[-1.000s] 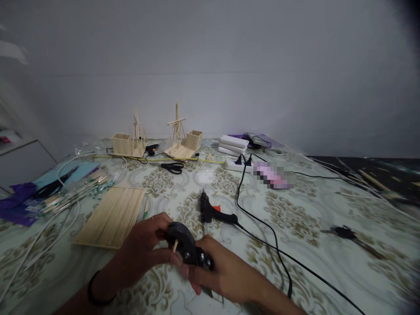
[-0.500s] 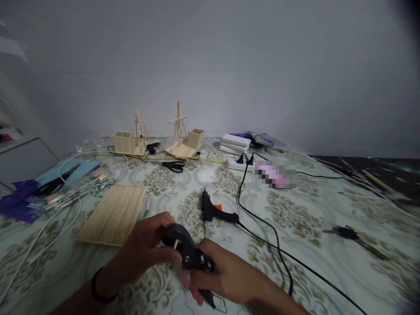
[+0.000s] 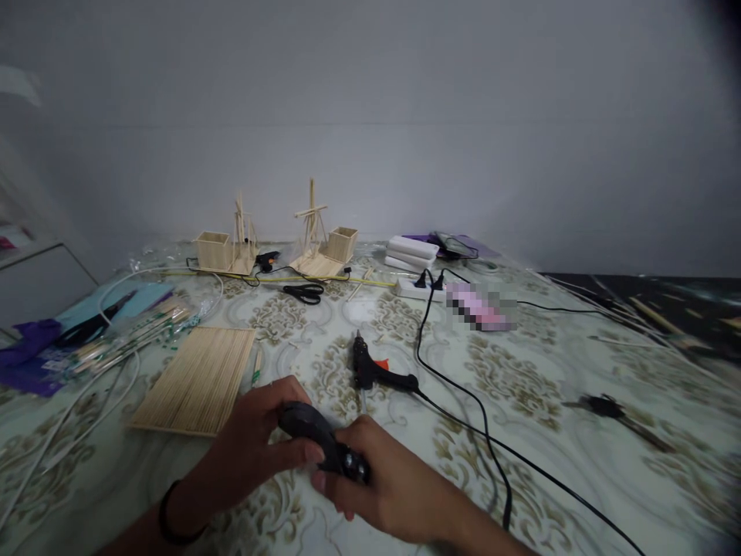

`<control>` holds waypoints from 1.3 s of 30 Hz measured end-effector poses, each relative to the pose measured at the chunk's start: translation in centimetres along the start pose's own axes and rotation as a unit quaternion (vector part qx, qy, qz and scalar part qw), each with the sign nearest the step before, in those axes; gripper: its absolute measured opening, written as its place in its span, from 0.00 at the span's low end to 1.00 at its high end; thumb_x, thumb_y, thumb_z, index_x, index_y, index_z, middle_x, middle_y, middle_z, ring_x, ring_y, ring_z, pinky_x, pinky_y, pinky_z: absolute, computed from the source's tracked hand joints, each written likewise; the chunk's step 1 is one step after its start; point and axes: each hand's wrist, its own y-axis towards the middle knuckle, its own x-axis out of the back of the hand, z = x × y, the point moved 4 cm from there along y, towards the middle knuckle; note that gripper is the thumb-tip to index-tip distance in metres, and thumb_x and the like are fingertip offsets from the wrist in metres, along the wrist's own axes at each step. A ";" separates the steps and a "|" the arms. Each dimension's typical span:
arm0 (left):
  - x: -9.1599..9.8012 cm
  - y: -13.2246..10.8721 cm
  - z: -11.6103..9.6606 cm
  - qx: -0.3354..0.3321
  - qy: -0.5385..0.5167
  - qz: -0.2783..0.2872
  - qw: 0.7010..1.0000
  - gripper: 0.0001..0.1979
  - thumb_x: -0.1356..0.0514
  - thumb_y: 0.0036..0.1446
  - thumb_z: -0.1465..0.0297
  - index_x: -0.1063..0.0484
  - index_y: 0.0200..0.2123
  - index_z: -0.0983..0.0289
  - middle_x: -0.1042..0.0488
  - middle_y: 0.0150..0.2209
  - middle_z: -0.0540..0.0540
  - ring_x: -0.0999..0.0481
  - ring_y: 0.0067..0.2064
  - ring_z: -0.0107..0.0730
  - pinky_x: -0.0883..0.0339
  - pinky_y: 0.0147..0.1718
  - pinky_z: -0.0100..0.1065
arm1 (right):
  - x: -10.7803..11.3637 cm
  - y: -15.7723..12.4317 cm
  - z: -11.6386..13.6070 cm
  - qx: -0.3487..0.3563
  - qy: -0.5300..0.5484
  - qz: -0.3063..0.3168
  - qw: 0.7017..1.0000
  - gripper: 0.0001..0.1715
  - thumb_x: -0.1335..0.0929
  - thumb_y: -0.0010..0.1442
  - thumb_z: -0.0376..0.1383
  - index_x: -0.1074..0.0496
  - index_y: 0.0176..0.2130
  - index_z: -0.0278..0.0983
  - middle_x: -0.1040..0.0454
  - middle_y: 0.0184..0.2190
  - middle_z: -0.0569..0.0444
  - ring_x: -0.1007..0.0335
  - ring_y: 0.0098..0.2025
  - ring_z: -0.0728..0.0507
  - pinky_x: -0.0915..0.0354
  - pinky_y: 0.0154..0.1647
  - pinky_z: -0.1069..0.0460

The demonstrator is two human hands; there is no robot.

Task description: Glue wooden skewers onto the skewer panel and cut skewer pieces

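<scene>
My right hand (image 3: 382,479) is wrapped around the body of a dark pipe cutter (image 3: 309,423) with a curved jaw and shiny rivets. At the jaw, my left hand (image 3: 263,432) is closed, its thumb and fingers on either side. A pale wooden stick showed by the left thumb a moment ago; the jaw and fingers now hide it. Just beyond my hands a black glue gun (image 3: 370,371) with an orange trigger lies on its side. To the left is a flat panel of wooden sticks (image 3: 194,378), and a short stick (image 3: 257,367) lies beside it.
Two stick models (image 3: 214,251) with boxes stand by the wall. Black scissors (image 3: 304,293), a white power strip (image 3: 411,289) and bagged sticks (image 3: 133,340) lie on the patterned tablecloth (image 3: 521,479). Black cables (image 3: 480,417) cross the right side, near a dark knife-like tool (image 3: 605,408).
The cutter has turned and shifted slightly left in my hands, so the stick end and the cutter's lower end are out of sight. The whole view has shifted a little.
</scene>
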 end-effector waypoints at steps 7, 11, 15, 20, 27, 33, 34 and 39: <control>0.2 0.2 0.3 0.045 0.022 -0.032 0.998 0.11 0.26 0.55 0.65 0.24 0.31 0.61 0.27 0.27 0.46 0.30 0.28 0.27 0.36 0.28 0.28 | 0.4 0.1 0.0 -0.010 -0.029 -0.051 0.998 0.13 0.30 0.62 0.38 0.35 0.28 0.38 0.45 0.20 0.64 0.51 0.22 0.53 0.52 0.22 0.56; 0.0 0.5 1.8 0.123 -0.004 -0.022 0.992 0.13 0.29 0.57 0.61 0.28 0.33 0.60 0.28 0.22 0.44 0.30 0.24 0.27 0.38 0.24 0.28 | 0.5 0.5 -0.6 -0.056 0.013 -0.066 0.996 0.15 0.31 0.64 0.42 0.32 0.28 0.38 0.41 0.17 0.64 0.46 0.19 0.52 0.50 0.20 0.56; 0.5 0.9 1.7 0.105 0.062 -0.026 0.992 0.11 0.35 0.62 0.59 0.25 0.38 0.61 0.23 0.27 0.49 0.26 0.28 0.30 0.33 0.29 0.30 | 0.4 0.6 -1.5 -0.116 0.072 -0.077 0.988 0.23 0.30 0.64 0.48 0.35 0.24 0.39 0.36 0.15 0.62 0.43 0.17 0.51 0.46 0.19 0.56; 1.9 1.7 0.1 0.031 0.211 -0.033 0.977 0.12 0.38 0.64 0.65 0.21 0.29 0.62 0.24 0.28 0.50 0.25 0.31 0.31 0.33 0.34 0.32 | 1.2 0.2 -1.5 -0.123 0.078 -0.125 0.981 0.27 0.29 0.63 0.52 0.36 0.22 0.40 0.34 0.15 0.60 0.40 0.19 0.50 0.42 0.22 0.54; 4.3 2.4 1.1 0.030 0.240 -0.082 0.967 0.14 0.43 0.67 0.65 0.19 0.40 0.65 0.22 0.30 0.51 0.26 0.26 0.27 0.34 0.27 0.29 | 2.4 0.2 -1.2 -0.101 0.039 -0.166 0.980 0.32 0.33 0.64 0.56 0.37 0.19 0.41 0.33 0.15 0.56 0.40 0.19 0.48 0.43 0.24 0.51; 5.5 2.3 0.2 0.023 0.307 -0.097 0.946 0.13 0.41 0.67 0.65 0.19 0.44 0.65 0.19 0.34 0.54 0.22 0.31 0.31 0.30 0.31 0.30 | 3.9 -0.1 -1.1 -0.051 0.041 -0.241 0.968 0.33 0.33 0.64 0.61 0.31 0.22 0.40 0.27 0.20 0.52 0.33 0.25 0.44 0.37 0.31 0.49; 5.6 2.1 0.1 0.016 0.328 -0.092 0.940 0.12 0.41 0.67 0.65 0.18 0.43 0.64 0.18 0.36 0.55 0.22 0.33 0.32 0.29 0.33 0.31 | 4.2 -0.2 -1.1 -0.040 0.045 -0.250 0.966 0.33 0.33 0.65 0.61 0.29 0.23 0.39 0.25 0.22 0.51 0.31 0.27 0.43 0.36 0.33 0.49; 6.5 1.2 1.8 -0.019 0.420 -0.058 0.906 0.07 0.36 0.61 0.69 0.18 0.40 0.62 0.18 0.39 0.56 0.22 0.36 0.35 0.26 0.41 0.37 | 5.1 -0.5 -1.0 0.016 0.060 -0.292 0.954 0.30 0.33 0.66 0.60 0.23 0.32 0.38 0.20 0.32 0.48 0.25 0.38 0.38 0.32 0.44 0.47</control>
